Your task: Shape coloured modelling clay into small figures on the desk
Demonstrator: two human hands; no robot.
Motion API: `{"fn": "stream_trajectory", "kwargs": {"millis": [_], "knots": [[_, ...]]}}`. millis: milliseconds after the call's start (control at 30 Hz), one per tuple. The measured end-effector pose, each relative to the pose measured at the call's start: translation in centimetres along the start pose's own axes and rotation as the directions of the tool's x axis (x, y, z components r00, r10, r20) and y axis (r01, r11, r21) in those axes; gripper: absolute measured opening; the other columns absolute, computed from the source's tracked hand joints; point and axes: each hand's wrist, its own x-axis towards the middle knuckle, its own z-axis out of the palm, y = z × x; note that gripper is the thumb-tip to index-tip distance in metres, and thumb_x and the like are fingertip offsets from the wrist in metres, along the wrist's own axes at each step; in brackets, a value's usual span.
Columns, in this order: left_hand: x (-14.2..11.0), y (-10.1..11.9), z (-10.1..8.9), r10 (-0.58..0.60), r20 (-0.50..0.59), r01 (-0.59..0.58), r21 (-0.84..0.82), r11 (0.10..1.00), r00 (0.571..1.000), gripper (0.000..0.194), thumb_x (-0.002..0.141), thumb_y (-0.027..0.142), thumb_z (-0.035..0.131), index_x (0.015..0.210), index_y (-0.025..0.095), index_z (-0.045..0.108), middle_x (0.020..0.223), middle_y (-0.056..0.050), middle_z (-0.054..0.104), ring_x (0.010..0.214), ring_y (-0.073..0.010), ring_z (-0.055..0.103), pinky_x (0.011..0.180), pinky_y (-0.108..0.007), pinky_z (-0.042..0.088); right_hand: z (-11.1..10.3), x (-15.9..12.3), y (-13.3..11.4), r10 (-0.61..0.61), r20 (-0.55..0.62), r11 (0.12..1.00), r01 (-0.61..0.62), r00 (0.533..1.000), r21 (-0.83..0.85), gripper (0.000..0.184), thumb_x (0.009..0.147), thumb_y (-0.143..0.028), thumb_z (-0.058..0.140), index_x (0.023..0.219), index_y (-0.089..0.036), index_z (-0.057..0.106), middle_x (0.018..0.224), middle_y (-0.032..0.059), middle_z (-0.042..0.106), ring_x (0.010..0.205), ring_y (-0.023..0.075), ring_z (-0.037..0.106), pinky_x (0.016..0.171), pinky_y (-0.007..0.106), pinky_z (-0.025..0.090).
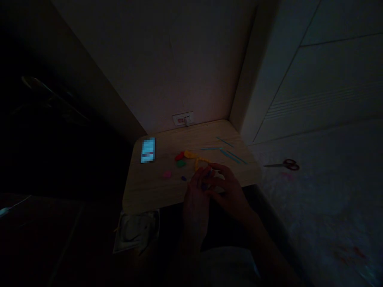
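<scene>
Over the table's front edge, my left hand (196, 195) is closed around a dark purple lump of modelling clay (204, 186). My right hand (227, 187) meets it from the right, its fingers bent and pressing at the same lump. The dim light hides much of the clay between the fingers. Just beyond the hands lies a yellow clay figure (196, 156) with thin strands. Beside it are red clay (180, 156) and green clay (181, 163). A pink piece (167, 174) and a small purple bit (183, 178) lie to the left.
A lit phone (148, 150) rests on the wooden table (140, 191) at left. Several thin blue tools (230, 155) lie at right. Red-handled scissors (289, 164) are on the pale surface beyond. A plug sits in the wall socket (183, 119). Below stands an open box (136, 231).
</scene>
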Motion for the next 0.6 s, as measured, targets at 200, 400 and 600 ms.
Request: {"fn": "stream_trajectory", "kwargs": {"millis": [200,400,600], "knots": [[0.3,-0.2,-0.6,0.049,0.005,-0.049,0.052,0.997,0.999,0.046,0.097,0.052,0.058,0.13,0.023,0.069,0.145,-0.011,0.064,0.14,-0.0298,0.054,0.116,-0.043,0.041,-0.1,0.1,-0.2,0.011,-0.065,0.995,-0.004,0.998,0.104,0.02,0.092,-0.028,0.074,0.111,-0.031,0.079,0.144,0.0096,0.059,0.133,0.032,0.057,0.108,0.056,0.051],[0.8,-0.9,-1.9,0.061,-0.044,-0.048,0.255,0.966,0.997,0.027,0.084,0.042,0.079,0.096,0.018,0.079,0.102,-0.008,0.077,0.101,-0.0243,0.07,0.089,-0.034,0.054,-0.4,0.2,-0.6,-0.008,-0.149,0.993,0.025,0.989,0.113,0.019,0.095,-0.031,0.072,0.112,-0.034,0.079,0.142,0.0082,0.061,0.133,0.0313,0.057,0.107,0.055,0.052],[1.2,-1.1,-2.4,0.07,-0.05,-0.048,0.355,0.934,0.996,0.029,0.078,0.043,0.084,0.093,0.018,0.081,0.099,-0.008,0.08,0.096,-0.0256,0.073,0.09,-0.037,0.054,-0.5,0.1,-0.4,-0.032,-0.177,0.995,0.049,0.984,0.091,0.019,0.095,-0.029,0.073,0.111,-0.034,0.079,0.139,0.0084,0.063,0.129,0.0308,0.059,0.104,0.054,0.053]]}}
